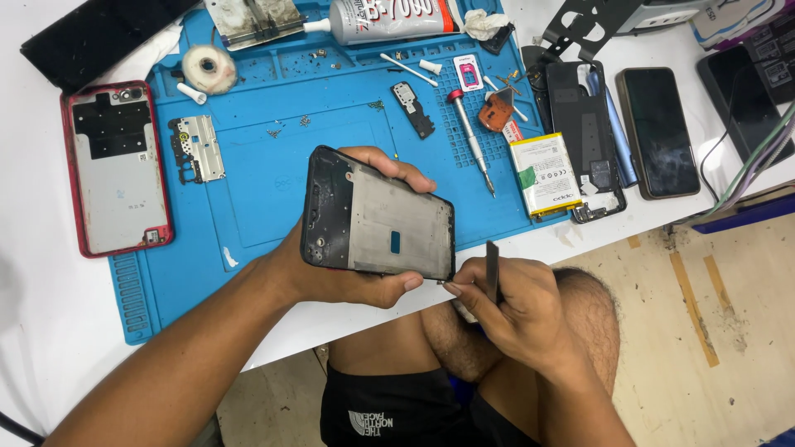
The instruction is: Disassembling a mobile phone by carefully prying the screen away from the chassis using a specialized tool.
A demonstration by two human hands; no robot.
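White bench [50, 331] carries a blue repair mat [273, 165]. Over its front edge, the left hand [331, 273] grips a black phone frame [377, 217], fingers wrapped around it; the right hand [513, 306] pinches a thin dark pry tool [492, 269] at the frame's lower corner.

So the phone frame [377, 217] is a stripped black shell with a bare grey metal plate inside and a small blue patch near the middle, inner side facing up. It's held up off the desk, tilted with its right end lower, over the near edge of the blue mat. The thin dark pry tool [492, 270] stands almost upright just right of the frame's lower right corner, close to it.
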